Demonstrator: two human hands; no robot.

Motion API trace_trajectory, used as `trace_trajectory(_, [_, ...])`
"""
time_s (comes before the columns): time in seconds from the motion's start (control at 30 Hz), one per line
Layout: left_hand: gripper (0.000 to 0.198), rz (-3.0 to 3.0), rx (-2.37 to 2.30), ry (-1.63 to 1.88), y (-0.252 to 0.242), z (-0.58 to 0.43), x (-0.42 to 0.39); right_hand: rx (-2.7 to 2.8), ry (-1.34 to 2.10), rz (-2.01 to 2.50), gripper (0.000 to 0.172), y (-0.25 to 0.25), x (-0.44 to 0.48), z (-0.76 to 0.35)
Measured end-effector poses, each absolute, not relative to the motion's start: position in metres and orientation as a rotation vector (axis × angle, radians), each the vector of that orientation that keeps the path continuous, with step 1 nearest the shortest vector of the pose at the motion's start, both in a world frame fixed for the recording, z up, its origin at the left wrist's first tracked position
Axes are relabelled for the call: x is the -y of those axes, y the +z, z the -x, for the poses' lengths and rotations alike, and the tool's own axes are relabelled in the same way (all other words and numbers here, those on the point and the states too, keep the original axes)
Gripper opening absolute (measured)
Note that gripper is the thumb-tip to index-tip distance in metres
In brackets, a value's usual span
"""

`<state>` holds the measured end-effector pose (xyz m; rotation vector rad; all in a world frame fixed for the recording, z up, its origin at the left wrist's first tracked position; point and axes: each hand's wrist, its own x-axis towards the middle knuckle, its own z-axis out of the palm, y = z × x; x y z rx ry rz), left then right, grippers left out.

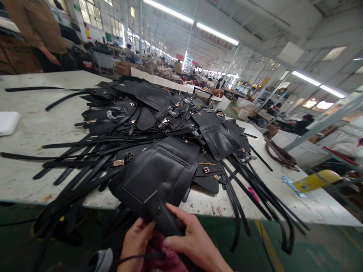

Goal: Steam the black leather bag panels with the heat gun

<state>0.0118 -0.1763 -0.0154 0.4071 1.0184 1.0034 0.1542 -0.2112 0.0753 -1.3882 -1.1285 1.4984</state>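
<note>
Near the table's front edge, a black leather strap (163, 218) runs toward me from a black leather bag panel (161, 172) with a stitched pocket outline. My left hand (136, 243) pinches the strap's left edge between thumb and fingers. From the other side my right hand (195, 240) grips the same strap, its thumb on top and index finger along the far edge. The panel lies on a heap of similar black leather pieces (153, 94) with straps and gold buckles (206, 170). My body hides the strap's near end.
Long straps (235, 211) hang over the front edge of the white table (198, 206). A yellow cylinder (317, 180), a blue-white packet (293, 186) and coiled brown straps (279, 153) are at the right. A white object (8, 122) lies left; a person (39, 30) stands behind.
</note>
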Motion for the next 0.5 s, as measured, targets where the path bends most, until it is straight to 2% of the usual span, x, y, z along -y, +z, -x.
trace_trajectory(0.1, [0.044,-0.346,-1.03,1.056,-0.008,-0.011,0.162,1.014,1.448,1.4,0.069,0.077,0.206,-0.182])
trace_trajectory(0.23, [0.04,-0.288,-1.185,1.064,-0.016,-0.014,0.148,0.895,1.318,1.457,0.072,0.075,0.188,-0.231])
trace_trajectory(0.4, [0.037,-0.274,-1.217,1.068,-0.035,-0.016,0.144,0.741,1.339,1.456,0.059,0.066,0.151,-0.27])
trace_trajectory(0.5, [0.037,-0.311,-1.208,1.078,-0.038,-0.016,0.148,0.72,1.384,1.454,0.057,0.06,0.133,-0.27])
